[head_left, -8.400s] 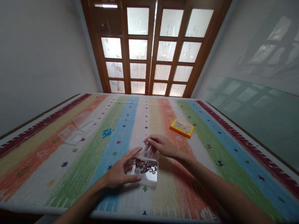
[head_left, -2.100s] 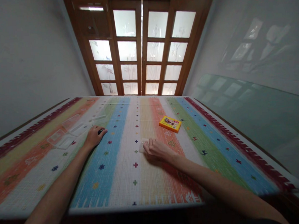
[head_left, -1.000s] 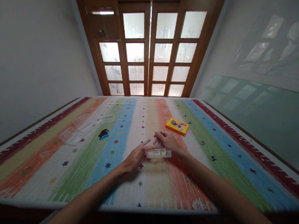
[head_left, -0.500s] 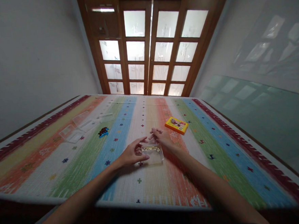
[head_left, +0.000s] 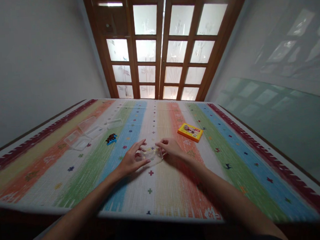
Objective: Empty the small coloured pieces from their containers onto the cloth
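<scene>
Compared with half a second earlier, the small clear rectangular plastic box (head_left: 153,157) has been shifted leftward and farther from the near edge of the tabletop (head_left: 143,198), which is covered by a multicoloured striped cloth. It is now located just beyond a red cross printed on the cloth, between the two hands. Its long axis is directed roughly left to right, one end toward each hand; exact tilt cannot be determined through the clear walls. Small pale yellow pieces (head_left: 150,149) are seen along its far side.

The grip of the left hand (head_left: 130,160) is closed around the box's left end, thumb on the near side. The right hand (head_left: 170,147) is held with bent fingers at the right end; whether anything is pinched by its grip cannot be told.

Unchanged: the heap of dark brown and blue pieces (head_left: 111,138) at left, and the flat yellow rectangular box (head_left: 190,132) at right, printed face up.
</scene>
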A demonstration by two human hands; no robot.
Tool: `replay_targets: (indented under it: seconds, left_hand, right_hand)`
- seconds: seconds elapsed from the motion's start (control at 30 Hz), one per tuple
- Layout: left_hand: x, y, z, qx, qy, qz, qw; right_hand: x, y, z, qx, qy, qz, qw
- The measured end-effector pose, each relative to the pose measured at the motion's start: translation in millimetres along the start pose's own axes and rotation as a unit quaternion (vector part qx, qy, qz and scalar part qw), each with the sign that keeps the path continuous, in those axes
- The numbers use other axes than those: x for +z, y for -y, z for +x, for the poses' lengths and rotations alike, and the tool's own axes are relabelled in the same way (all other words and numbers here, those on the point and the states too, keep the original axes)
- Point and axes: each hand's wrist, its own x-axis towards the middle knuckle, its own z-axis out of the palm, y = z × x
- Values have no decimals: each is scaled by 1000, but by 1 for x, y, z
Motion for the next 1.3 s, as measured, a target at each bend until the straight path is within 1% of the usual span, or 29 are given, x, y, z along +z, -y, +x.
replay_targets:
  seconds: [0.13,0.33,0.5,0.63,0.77,0.8,0.87,0.97,1.03,1.13,1.2,1.3]
  left_hand:
    - [-4,-1,1,-1,-1,12,1000]
    - [-4,1,-2,-10,-5,-4,1000]
    - [-1,2,-2,-19,-8,-13,1000]
    - [0,4,-2,-42,-9,-28,999]
    - [-1,6,-1,-66,-21,-47,997]
    - [-1,6,-1,-72,-24,-55,996]
    - [-2,7,0,-89,-29,-79,993]
    - [-5,6,1,-110,-39,-112,987]
    - [-10,4,0,-124,-44,-124,983]
    - [-23,3,-4,-146,-54,-126,980]
    - [-38,4,-8,-145,-71,-108,981]
    - [-67,7,-12,-121,-109,-42,986]
  right_hand:
    - [2,3,7,-14,-17,-41,999]
    - [6,4,9,-35,-24,-92,995]
    - [6,5,11,-68,-18,-184,980]
    - [1,12,14,-81,-7,-230,970]
    - [-3,23,7,-118,-35,-282,951]
    - [-2,24,4,-133,-31,-298,945]
    - [2,25,-3,-170,1,-346,923]
    - [12,21,-10,-208,57,-426,878]
    - [18,17,-11,-221,64,-439,869]
    - [19,10,-11,-264,47,-395,879]
    - [14,7,-13,-287,32,-361,887]
    - [3,0,-19,-285,32,-345,894]
